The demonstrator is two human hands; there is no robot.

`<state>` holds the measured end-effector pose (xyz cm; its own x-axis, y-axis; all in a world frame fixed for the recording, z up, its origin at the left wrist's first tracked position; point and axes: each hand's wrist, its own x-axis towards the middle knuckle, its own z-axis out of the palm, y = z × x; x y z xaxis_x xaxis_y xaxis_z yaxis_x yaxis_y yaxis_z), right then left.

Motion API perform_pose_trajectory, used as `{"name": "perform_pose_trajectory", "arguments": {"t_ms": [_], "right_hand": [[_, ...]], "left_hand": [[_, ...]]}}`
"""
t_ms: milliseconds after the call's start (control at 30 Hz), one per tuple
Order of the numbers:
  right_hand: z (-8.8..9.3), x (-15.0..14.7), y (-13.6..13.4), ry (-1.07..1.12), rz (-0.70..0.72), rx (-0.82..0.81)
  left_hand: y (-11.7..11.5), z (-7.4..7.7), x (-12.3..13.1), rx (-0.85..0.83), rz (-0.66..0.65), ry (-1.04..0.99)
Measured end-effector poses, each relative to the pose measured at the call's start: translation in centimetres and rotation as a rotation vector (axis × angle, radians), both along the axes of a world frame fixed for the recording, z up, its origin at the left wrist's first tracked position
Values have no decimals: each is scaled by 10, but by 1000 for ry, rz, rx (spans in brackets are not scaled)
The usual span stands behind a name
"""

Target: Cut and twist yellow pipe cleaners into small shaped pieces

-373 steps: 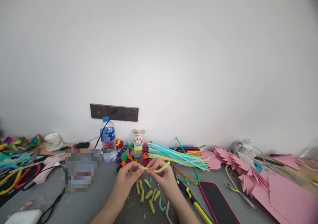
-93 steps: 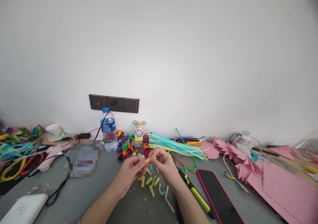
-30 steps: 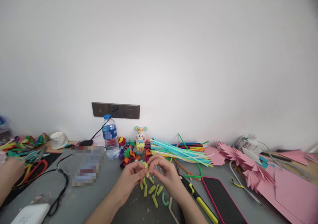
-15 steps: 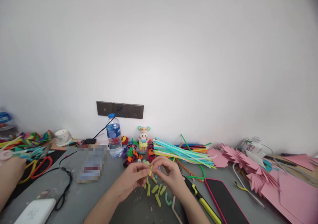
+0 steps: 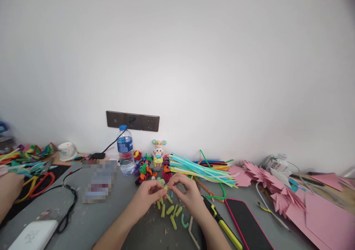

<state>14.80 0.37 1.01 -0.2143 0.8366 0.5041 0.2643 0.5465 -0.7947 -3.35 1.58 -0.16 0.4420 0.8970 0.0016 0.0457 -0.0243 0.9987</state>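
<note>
My left hand (image 5: 146, 197) and my right hand (image 5: 186, 194) meet above the grey table (image 5: 111, 220), both pinching one short yellow-green pipe-cleaner piece (image 5: 165, 187) between their fingertips. Just below the hands lie several folded yellow-green pieces (image 5: 169, 210) and one teal curved piece (image 5: 184, 222). A bundle of long coloured pipe cleaners (image 5: 199, 168) lies behind the right hand.
A water bottle (image 5: 125, 156), a small toy figure (image 5: 158, 154) and a heap of coloured twisted pieces (image 5: 144, 170) stand by the wall. A yellow-handled tool (image 5: 222, 228), a phone (image 5: 246, 226) and pink paper shapes (image 5: 280, 194) lie right. Another person's hand (image 5: 8, 191) is at far left.
The long yellow-green pipe cleaner I held has become a short folded piece between my fingertips. Another person's hand has come in at the far left. The camera shifted slightly.
</note>
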Motion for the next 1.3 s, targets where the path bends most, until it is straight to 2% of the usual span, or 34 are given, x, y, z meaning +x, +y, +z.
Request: {"name": "perform_pose_trajectory", "arguments": {"t_ms": [200,433,600,933,1133,1233,1300], "right_hand": [[-5,-2,0,79,35,-84],[-9,-3,2,207,82,-255],[-9,-3,3,153,97,-282],[-1,-7,-5,121,163,-264],[-1,-8,-6,279,216,-317],[-1,-8,-7,299,274,-353],[-1,-8,-8,291,264,-354]], "left_hand": [[2,-5,2,11,25,41],[-3,3,5,-38,57,-7],[-4,6,7,-88,25,-47],[-2,1,3,19,-28,-70],[-9,11,4,-136,-108,-124],[-14,19,6,-201,-188,-132],[-16,21,7,-217,-199,-133]]}}
